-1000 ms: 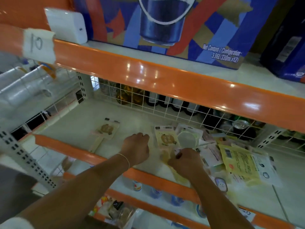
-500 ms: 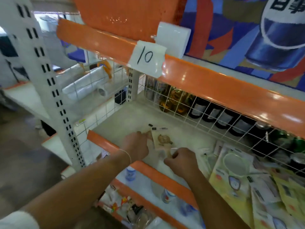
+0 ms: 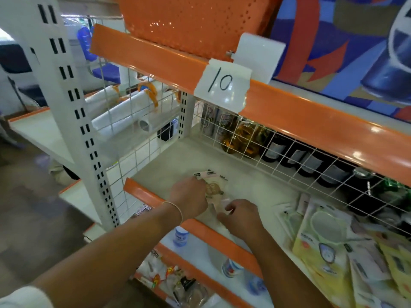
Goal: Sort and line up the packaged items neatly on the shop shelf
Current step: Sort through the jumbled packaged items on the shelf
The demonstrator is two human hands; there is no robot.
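Note:
On the white shelf (image 3: 255, 181), near its left end, lies a flat clear packet with a round wooden piece (image 3: 214, 188); a second packet's black-and-white header peeks out beneath it. My left hand (image 3: 189, 196) curls its fingers over the packet's left edge. My right hand (image 3: 241, 215) pinches the packet's near, lower end. A loose heap of yellow and white packaged items (image 3: 322, 247) covers the right part of the same shelf.
A wire mesh (image 3: 289, 156) walls the shelf's back and left side, with dark bottles (image 3: 275, 150) behind it. An orange rail with a paper tag "10" (image 3: 222, 83) runs overhead. Small blue-capped bottles (image 3: 181, 236) stand on the shelf below.
My right hand carried the packet from the middle of the shelf leftwards onto the packet at the left end. My left hand stayed beside it. The view swung left.

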